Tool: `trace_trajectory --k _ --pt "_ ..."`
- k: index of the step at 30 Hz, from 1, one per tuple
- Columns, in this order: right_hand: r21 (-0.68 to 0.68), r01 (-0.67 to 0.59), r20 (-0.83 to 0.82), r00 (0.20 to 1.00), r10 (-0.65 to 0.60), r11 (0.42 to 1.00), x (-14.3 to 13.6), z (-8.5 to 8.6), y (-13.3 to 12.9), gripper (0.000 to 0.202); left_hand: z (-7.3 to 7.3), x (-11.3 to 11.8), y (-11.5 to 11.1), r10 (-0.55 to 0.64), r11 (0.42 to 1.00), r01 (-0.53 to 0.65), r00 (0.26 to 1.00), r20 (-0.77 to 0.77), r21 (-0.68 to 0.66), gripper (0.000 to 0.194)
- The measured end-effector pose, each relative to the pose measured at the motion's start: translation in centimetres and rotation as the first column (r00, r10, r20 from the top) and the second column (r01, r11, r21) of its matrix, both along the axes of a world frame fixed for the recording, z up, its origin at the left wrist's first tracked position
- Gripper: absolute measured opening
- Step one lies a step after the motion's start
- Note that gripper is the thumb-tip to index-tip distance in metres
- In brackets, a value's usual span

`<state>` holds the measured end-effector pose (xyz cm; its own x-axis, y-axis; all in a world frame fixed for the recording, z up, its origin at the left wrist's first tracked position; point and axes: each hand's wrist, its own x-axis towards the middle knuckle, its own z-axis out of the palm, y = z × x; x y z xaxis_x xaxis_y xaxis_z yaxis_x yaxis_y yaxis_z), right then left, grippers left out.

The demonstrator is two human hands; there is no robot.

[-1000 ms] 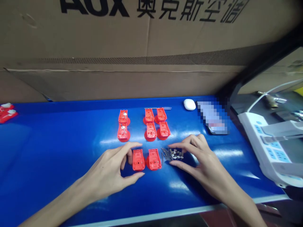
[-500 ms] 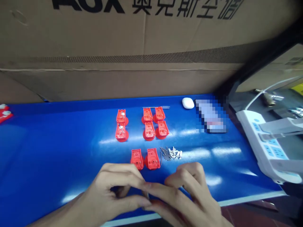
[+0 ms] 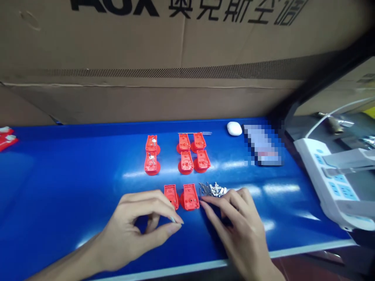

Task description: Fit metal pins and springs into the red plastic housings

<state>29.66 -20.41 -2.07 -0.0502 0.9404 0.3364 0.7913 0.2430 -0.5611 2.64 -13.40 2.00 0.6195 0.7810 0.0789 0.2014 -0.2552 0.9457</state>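
Note:
My left hand (image 3: 146,226) is pinched over the blue table, with a small white piece (image 3: 172,219) between thumb and forefinger. Most of that piece is covered by the fingertips. My right hand (image 3: 237,218) is lowered to the table, thumb and forefinger closing at the lower end of a thin dark metal pin (image 3: 200,192). Beside these fingertips is a red plastic housing (image 3: 190,198); a second red housing (image 3: 170,194) lies partly behind my left hand. A group of metal pins (image 3: 207,189) and a small heap of white pieces (image 3: 216,189) lie just beyond my right hand.
Farther back stand several red housings (image 3: 185,162), two with small parts inside (image 3: 151,159). Behind them lie a thin screwdriver (image 3: 206,133), a white rounded case (image 3: 234,128) and a blurred flat object (image 3: 262,144). A white power strip (image 3: 328,175) is at right; a large cardboard box (image 3: 117,50) walls the back.
My hands were together at the table's front edge and have separated. The right hand moved forward to the metal pins; the left keeps its pinch on the small white piece.

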Motion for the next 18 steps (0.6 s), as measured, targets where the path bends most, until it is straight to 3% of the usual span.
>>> trace_trajectory --k 5,11,18 --pt "0.037 0.029 -0.002 1.0 -0.029 0.999 -0.8 -1.3 -0.2 0.024 -0.1 0.0 0.0 -0.013 1.0 0.013 1.0 -0.003 0.009 0.02" --pt "0.032 0.007 -0.081 0.997 -0.004 0.999 -0.5 -0.9 -0.9 0.02 -0.3 -0.1 0.2 -0.028 0.997 0.025 0.999 0.036 0.069 0.019" --pt "-0.17 -0.031 -0.018 0.999 0.028 0.985 0.8 0.0 -1.6 0.008 -0.4 -0.2 0.3 -0.014 0.997 0.011 0.999 0.042 0.075 0.024"
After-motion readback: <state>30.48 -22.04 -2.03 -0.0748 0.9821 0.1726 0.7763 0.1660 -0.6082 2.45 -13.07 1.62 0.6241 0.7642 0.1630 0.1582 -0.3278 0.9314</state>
